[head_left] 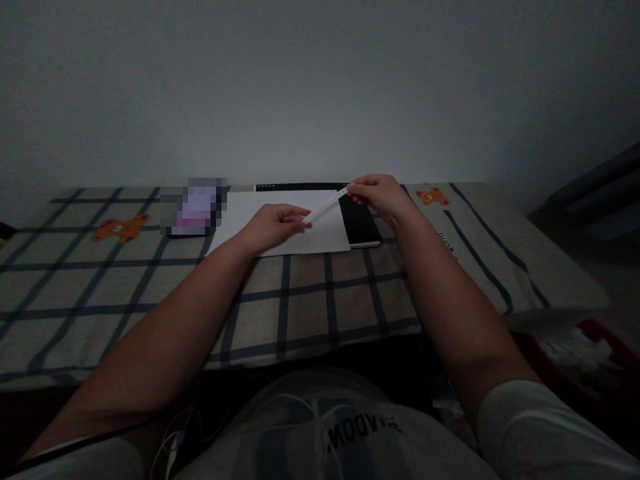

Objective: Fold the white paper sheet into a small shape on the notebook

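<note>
My left hand and my right hand hold a narrow white strip between them. It has small dark marks along it and looks like a ruler; its exact kind is hard to make out in the dim light. The left fingertips pinch its lower near end, and the right fingertips pinch its upper far end, so it slants up to the right. Beneath it lies a white sheet of paper, partly covered by my left hand. A flat black notebook or folder shows under the sheet's right side and far edge.
A phone with a lit, blurred screen stands or lies left of the paper. The table wears a checked cloth with bear prints. A grey wall rises behind. White cables hang by my body. Red and white items sit below right.
</note>
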A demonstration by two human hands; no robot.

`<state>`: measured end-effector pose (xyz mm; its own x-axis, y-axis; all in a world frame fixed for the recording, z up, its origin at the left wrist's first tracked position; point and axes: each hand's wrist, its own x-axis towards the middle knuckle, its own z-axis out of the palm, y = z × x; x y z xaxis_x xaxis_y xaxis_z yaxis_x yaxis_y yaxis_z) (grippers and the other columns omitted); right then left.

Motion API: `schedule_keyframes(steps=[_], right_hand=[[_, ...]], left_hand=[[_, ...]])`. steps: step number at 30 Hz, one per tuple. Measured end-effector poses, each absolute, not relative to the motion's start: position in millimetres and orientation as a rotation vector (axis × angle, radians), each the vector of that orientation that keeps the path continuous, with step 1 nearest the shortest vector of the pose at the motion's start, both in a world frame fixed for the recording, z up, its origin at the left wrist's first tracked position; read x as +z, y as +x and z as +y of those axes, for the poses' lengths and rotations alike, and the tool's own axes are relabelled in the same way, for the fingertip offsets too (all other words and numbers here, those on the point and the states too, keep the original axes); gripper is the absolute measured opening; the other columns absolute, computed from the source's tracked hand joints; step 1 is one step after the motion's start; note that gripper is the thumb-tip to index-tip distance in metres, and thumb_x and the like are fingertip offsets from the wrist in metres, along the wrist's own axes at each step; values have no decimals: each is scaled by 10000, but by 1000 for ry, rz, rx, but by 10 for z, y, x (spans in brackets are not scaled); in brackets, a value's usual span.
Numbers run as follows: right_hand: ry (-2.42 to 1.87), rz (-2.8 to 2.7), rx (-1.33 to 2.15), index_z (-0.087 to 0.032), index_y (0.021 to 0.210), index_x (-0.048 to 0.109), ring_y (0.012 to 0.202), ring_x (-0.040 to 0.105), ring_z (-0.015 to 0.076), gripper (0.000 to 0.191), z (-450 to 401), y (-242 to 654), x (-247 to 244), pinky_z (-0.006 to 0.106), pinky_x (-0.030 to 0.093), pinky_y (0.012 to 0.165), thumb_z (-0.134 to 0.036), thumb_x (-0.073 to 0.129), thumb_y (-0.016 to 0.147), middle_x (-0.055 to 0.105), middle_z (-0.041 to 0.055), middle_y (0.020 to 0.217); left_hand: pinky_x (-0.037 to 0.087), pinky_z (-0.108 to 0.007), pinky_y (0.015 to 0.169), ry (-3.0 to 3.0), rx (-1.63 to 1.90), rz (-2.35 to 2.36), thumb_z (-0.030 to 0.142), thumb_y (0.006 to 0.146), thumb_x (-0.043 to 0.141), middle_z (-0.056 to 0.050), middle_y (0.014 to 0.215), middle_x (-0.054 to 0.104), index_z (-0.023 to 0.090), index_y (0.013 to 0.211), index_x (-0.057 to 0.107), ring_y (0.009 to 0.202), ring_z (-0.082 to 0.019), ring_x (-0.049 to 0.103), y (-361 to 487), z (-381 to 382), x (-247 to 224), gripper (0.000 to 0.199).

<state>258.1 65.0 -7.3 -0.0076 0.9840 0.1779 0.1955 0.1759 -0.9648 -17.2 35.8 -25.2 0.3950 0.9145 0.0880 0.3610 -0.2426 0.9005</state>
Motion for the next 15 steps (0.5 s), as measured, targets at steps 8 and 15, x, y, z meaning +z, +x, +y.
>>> schedule_keyframes(steps=[8,15], right_hand=[[-1368,-1515,763,-183,797,747,707,638,168,84,657,2563,-93,336,532,736,-254,787,777,730,45,765],[-1350,-1515,757,-186,752,714,695,637,157,71,654,2538,-121,314,526,722,-225,754,795,727,41,754]], left_hand=[[623,-370,887,1772,758,884,349,824,770,-103,990,824,169,1302,727,903,-209,779,-162,292,-179,513],[619,-345,899,1927,648,892,335,853,697,-77,1025,823,189,1049,805,937,-193,770,-167,297,-179,267]])
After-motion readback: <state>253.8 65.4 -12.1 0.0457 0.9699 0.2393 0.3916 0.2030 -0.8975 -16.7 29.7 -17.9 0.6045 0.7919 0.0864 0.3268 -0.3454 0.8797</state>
